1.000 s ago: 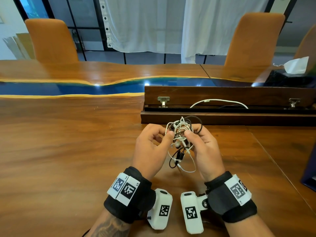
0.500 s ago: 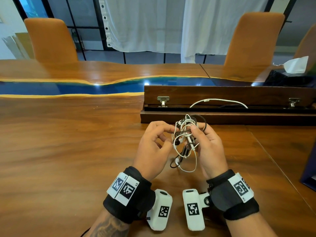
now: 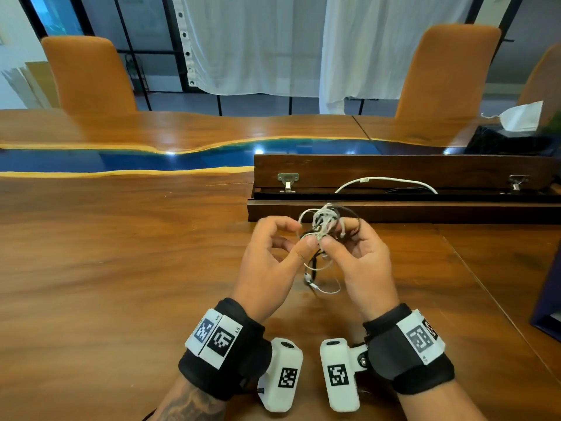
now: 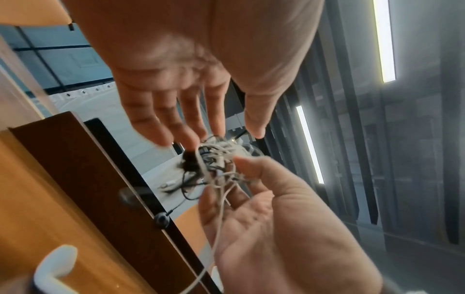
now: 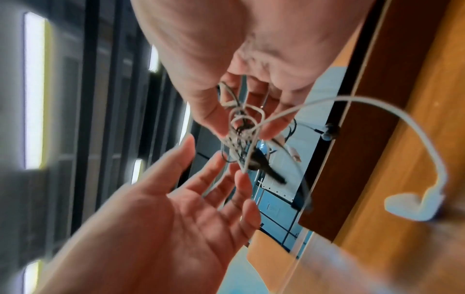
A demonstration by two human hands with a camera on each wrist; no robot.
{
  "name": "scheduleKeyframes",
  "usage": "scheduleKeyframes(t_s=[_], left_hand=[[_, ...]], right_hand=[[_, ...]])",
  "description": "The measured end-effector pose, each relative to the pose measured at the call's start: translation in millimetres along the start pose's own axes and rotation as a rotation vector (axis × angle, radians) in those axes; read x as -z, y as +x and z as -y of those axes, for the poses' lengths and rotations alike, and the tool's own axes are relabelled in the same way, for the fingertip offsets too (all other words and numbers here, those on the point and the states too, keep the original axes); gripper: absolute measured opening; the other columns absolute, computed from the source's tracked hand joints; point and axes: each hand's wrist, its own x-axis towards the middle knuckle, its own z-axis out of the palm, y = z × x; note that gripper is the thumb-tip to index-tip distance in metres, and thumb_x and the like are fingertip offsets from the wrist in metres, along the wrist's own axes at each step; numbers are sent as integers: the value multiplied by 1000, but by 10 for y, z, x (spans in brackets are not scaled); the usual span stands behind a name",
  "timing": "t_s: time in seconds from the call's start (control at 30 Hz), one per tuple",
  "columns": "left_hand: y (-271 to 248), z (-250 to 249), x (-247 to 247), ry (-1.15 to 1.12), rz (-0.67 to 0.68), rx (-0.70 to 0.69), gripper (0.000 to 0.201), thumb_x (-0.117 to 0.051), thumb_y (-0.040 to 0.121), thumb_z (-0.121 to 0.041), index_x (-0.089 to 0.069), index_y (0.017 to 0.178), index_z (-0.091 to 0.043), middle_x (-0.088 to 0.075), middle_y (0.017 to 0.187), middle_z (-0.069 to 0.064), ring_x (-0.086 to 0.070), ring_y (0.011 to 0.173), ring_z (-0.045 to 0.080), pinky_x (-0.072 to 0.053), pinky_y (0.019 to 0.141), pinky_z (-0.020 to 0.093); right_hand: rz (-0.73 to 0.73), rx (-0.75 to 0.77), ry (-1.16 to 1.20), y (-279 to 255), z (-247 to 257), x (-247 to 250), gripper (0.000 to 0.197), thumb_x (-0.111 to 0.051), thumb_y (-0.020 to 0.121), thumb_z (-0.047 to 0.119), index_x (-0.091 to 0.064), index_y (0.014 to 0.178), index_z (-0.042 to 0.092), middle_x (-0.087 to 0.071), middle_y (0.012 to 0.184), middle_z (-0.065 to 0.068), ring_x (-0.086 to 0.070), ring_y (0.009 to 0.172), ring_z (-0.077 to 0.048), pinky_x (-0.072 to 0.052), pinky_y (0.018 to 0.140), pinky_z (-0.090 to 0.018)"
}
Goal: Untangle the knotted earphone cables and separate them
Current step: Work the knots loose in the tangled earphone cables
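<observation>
cables: the tangle (image 3: 326, 226) of white and black earphone cables was held up in the air between both hands, over the near part of the table (image 3: 106, 268) and just in front of the long wooden box (image 3: 394, 171).
tangle shape: the dense knot sat at the top, by the fingertips; loose strands hung down from it toward the table, so its long axis ran roughly top to bottom.
loose end: a white earbud (image 3: 308, 278) dangled low between the wrists, nearer the person than the knot; whether it touched the table could not be told.
left hand: the left hand (image 3: 270, 259) was at the left side of the knot with its fingers mostly straight in the left wrist view (image 4: 181, 83); its thumb tip met the white strands, and it seemed to touch more than grip.
right hand: the right hand (image 3: 361, 262) curled thumb and fingers round the right side of the knot and pinched the white strands (image 5: 239, 127); it carried the weight.
nearer hand: both were at the knot, fingertips almost meeting; the right one had the hold, the left was free to pick.
black cable: it threaded through the middle of the knot (image 4: 191, 161), with loops showing on the far right side.
coming move, as a guess: the free left fingers would need to draw a strand leftward, away from the right hand's pinch.
risk: pulling downward along the hanging strands would likely tighten the knot.
</observation>
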Motion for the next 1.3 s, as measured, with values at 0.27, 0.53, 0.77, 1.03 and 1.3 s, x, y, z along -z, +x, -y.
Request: scheduleKeyframes(t_s=[0.27, 0.53, 0.77, 1.03, 1.3], left_hand=[[24, 29, 24, -7, 22, 20, 9, -66, 96, -19, -69, 101, -26, -72, 95, -6, -67, 89, 15, -57, 76, 33], [11, -54, 54, -123, -9, 26, 26, -68, 89, -28, -66, 88, -3, -72, 79, 8, -70, 71, 20, -58, 59, 27], [55, -10, 55, -215, -104, 114, 18, -53, 102, -21, -64, 97, -8, -75, 94, -4, -69, 84, 12, -52, 57, 27], [90, -10, 75, -335, -182, 109, 20, -49, 104, -19, -58, 87, -13, -61, 78, 3, -59, 72, 19, -52, 59, 28], [128, 54, 141, -418, -131, 169, 22, -47, 104, -24, -61, 90, -15, -65, 92, 5, -60, 86, 17, -53, 63, 29]], right_hand=[[269, -37, -40, -3, 34, 1, 36, -50, 86, 12, -75, 112, 21, -70, 116, 4, -63, 114, -9, -51, 92, -20], [208, -29, -139, -5, 65, 19, 6, -68, 95, 22, -66, 93, 16, -70, 89, -5, -68, 84, -22, -59, 76, -37], [-110, -140, -75, 73, -28, 70, 3, -62, 99, 15, -63, 96, 16, -71, 82, 0, -66, 75, -9, -55, 68, -24], [-171, -89, -254, 76, -50, 98, 17, -65, 94, 10, -64, 92, 27, -67, 88, 1, -64, 84, -13, -51, 72, -28], [-127, -202, 12, 79, 1, 28, 13, -55, 101, 6, -60, 103, 18, -74, 94, -3, -72, 92, -22, -61, 80, -40]])
